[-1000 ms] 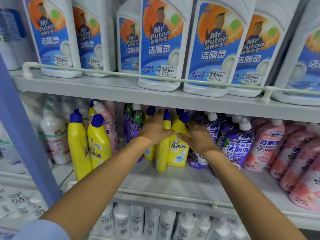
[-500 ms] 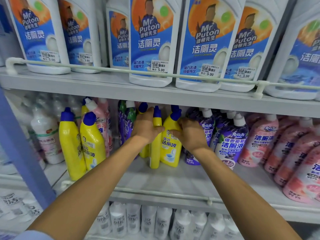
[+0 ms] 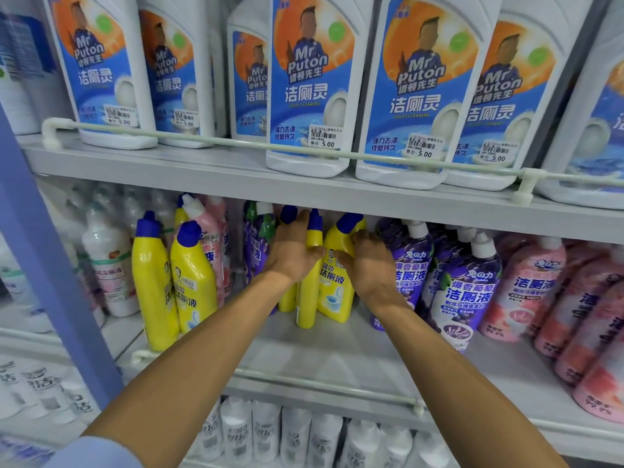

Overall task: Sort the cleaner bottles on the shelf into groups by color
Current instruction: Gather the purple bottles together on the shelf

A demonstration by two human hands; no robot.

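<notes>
- We face a grey store shelf (image 3: 337, 352) with a thin guard rail (image 3: 320, 383) along its front edge; a blue upright post (image 3: 40, 265) stands at the left.
- On the upper shelf (image 3: 202, 170) we see large white bottles (image 3: 309, 86) with blue labels and price stickers, lined up behind a rail of their own.
- On the grey shelf, two yellow bottles at the left (image 3: 194, 282) stand side by side. Purple bottles (image 3: 466, 292) fill the space right of centre, and pink bottles (image 3: 526, 288) are further right.
- The middle yellow bottles (image 3: 332, 288), three with blue caps, stand upright and pressed together at the centre of the shelf, just left of the purple ones.
- The left hand (image 3: 292, 255) curls round the left side of this group, its thumb lying across the narrow middle bottle.
- The right hand (image 3: 369, 265) wraps the right side, thumb on the front label.
- Both forearms reach up and forward from the lower corners, converging on the group; a light blue sleeve (image 3: 98, 454) shows at the lower left.
</notes>
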